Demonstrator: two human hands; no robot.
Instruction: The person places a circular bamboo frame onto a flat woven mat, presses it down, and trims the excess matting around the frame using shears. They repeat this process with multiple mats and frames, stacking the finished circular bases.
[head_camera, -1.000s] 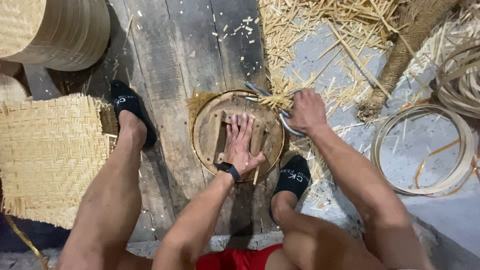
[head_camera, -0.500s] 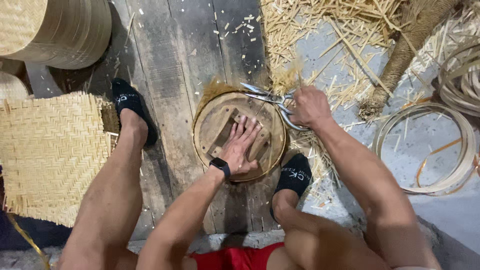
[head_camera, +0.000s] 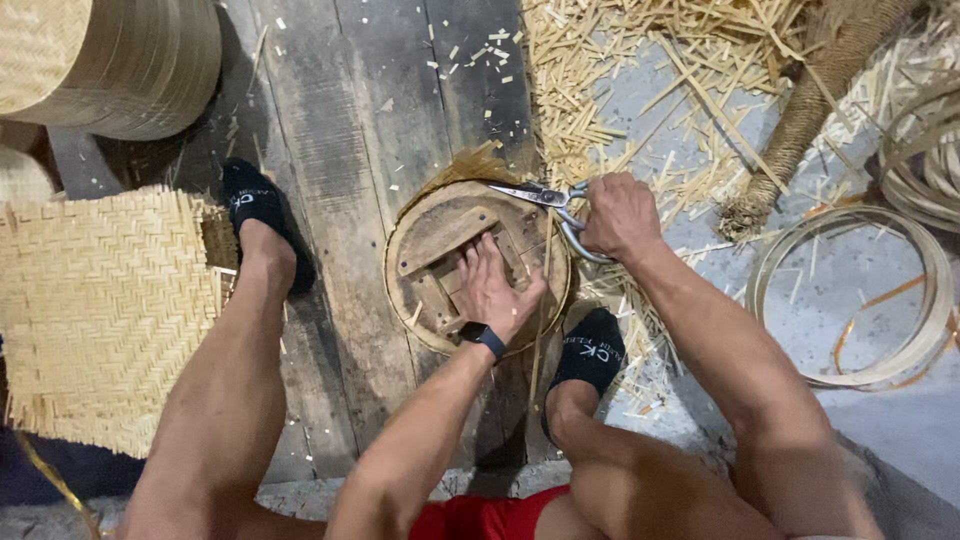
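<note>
Wooden round frame (head_camera: 440, 230) pressed flat under left hand (head_camera: 497, 290), right hand (head_camera: 620, 213) clamped on scissors (head_camera: 545, 197) at its far rim, bamboo offcuts (head_camera: 640, 90) beyond

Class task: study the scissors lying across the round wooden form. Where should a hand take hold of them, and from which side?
Grip the scissors by their looped handles, coming from the right: the blades point left across the round wooden form, and the right hand already holds them there.

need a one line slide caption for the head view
Left hand presses a round wooden form on the plank floor while the right hand works scissors along its rim.
</note>
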